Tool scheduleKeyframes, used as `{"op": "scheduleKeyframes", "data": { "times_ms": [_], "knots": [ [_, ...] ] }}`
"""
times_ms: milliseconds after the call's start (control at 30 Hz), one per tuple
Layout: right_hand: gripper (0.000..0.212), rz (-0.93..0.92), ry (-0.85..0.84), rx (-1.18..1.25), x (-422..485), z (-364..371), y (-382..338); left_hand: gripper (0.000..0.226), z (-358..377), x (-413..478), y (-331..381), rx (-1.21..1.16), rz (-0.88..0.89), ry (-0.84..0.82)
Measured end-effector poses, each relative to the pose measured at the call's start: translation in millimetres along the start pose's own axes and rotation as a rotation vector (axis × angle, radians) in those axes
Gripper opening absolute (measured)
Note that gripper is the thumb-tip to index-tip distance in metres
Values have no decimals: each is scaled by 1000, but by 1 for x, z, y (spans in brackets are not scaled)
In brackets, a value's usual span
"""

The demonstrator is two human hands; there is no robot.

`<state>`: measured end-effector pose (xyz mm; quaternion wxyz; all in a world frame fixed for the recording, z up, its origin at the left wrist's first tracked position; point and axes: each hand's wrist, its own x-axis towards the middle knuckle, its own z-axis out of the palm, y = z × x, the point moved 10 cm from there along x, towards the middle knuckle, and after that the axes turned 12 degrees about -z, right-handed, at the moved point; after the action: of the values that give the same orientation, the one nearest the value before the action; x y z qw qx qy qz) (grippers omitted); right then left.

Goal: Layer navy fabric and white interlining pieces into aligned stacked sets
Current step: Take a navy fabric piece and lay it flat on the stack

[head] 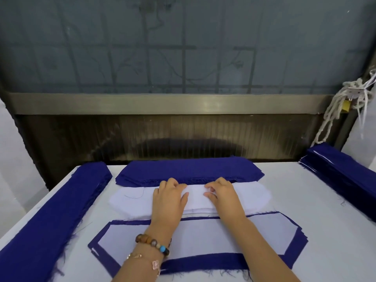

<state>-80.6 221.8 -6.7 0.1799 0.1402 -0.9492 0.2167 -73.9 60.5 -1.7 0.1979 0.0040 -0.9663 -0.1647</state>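
Nearest: layered set (203,239), white on navy, navy border showing all round; judged done.
Left hand (169,198), right hand (221,194): fingers bent on white interlining pile (130,197); pinching or only pressing, cannot tell.
Just behind: navy pile (189,169).
Thick piles suggest many sets remain.

A white table (305,200) faces a frosted window (183,43).
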Motion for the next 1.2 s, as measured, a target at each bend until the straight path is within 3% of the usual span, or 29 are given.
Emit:
{"op": "scheduleKeyframes", "data": {
  "times_ms": [267, 467, 667, 800, 967, 1200],
  "knots": [
    [18, 10, 61, -37, 1, -1, -2, 29, -6, -1, 8, 37, 60, 17],
    [11, -16, 35, -149, 1, -1, -11, 8, -5, 0, 11, -43, 35, -53],
    [16, -119, 16, -320, -2, -1, -25, 18, -3, 0, 13, -68, 51, -73],
    [14, -176, 46, -336, -4, -4, -29, 10, 1, -1, 12, -119, 34, -115],
    [19, -201, 42, -321, -5, -4, -32, 43, 8, -4, 13, -12, 75, -149],
    [29, -212, 16, -260, -6, -3, -31, 27, 8, -5, 17, -53, 103, -160]
  ]
}}
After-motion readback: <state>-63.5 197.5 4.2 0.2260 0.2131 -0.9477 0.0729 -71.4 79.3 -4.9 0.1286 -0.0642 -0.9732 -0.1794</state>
